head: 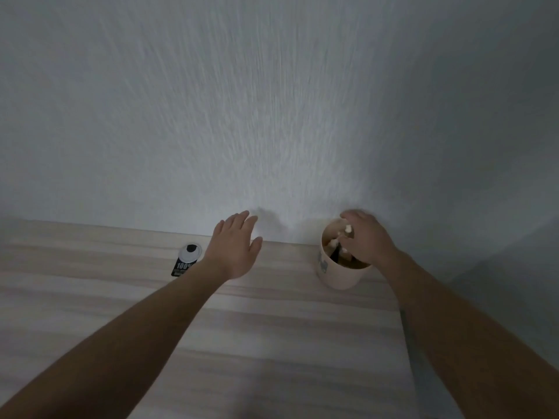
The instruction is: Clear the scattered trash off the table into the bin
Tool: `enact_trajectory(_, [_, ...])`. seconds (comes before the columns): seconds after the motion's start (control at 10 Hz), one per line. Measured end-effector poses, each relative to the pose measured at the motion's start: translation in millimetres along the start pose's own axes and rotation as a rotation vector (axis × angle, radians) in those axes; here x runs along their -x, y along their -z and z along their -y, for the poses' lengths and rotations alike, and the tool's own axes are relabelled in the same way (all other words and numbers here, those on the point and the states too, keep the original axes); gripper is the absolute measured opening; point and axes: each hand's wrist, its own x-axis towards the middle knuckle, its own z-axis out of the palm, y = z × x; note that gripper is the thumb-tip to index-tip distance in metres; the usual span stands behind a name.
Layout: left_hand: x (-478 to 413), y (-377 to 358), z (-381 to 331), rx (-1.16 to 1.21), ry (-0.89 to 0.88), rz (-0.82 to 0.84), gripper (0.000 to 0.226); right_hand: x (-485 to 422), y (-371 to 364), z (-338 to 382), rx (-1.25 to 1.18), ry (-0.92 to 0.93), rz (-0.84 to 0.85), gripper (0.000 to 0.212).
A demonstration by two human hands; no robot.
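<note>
A small beige bin (340, 276) stands on the light wooden table (272, 343) at the back right, against the wall. Inside it I see white crumpled scraps (333, 243) and dark pieces. My right hand (367, 237) is over the bin's mouth with its fingers curled down into it; a white bit shows at the fingertips, but the hand is blurred and its grip is unclear. My left hand (234, 244) hovers flat and open over the table's back edge, left of the bin. A black and white paper tag (186, 261) lies just left of my left wrist.
A pale textured wall (272, 116) rises directly behind the table. The table's right edge (406, 337) runs just right of the bin, partly under my right forearm.
</note>
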Motion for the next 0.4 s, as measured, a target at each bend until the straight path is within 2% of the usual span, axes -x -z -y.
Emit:
enact_trajectory(0.2, [-1.6,-2.8,-1.0,0.027,-0.015,-0.012,0.055,2.3,9.6,-1.3,-0.023,-0.047,0.027,0.056])
enact_trajectory(0.4, [-4.8,-4.3,-5.7,0.017,-0.058,-0.061,0.055,13.0,17.1,-9.4,0.082,0.014,-0.043,0.063])
